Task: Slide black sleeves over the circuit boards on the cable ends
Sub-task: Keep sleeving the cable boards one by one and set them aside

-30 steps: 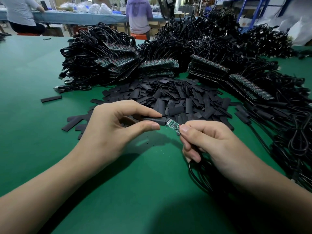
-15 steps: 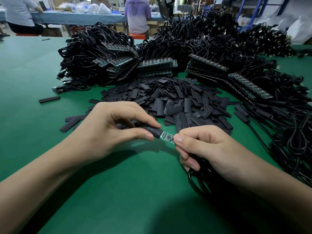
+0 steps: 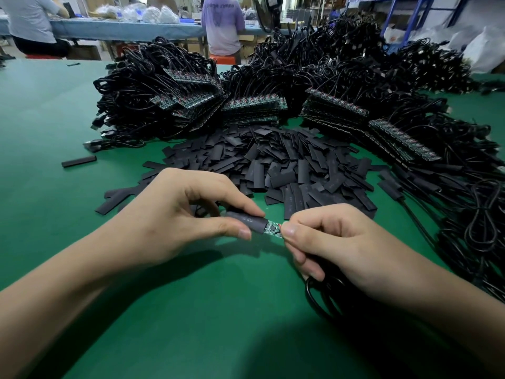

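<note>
Both hands are up over the green desk, close together, right in the middle of the view. The left hand has a black sleeve pinched between thumb and forefinger, the fingers curled round it and the other fingers tucked in behind. The sleeve lies nearly level and points to the right. Out of its open end pokes a small green circuit board: part of it is inside the sleeve, and the rest is bare with its chips showing. The right hand pinches the board's far end, thumb tip hard against it, where a spot of red wire shows. Its lower fingers are curled, and I cannot tell whether they grip anything more. A black cable loops out from under that hand and rests on the desk below it.

Just beyond the hands sprawls a heap of loose sleeves, flat black strips lying every which way. One single sleeve lies apart, out to the left. Behind the heap, bundles of cables are stacked in a wide arc, with rows of boards lined up edge to edge along their fronts. More cables run down the right side of the desk. Far back, two people sit at a blue-topped table.
</note>
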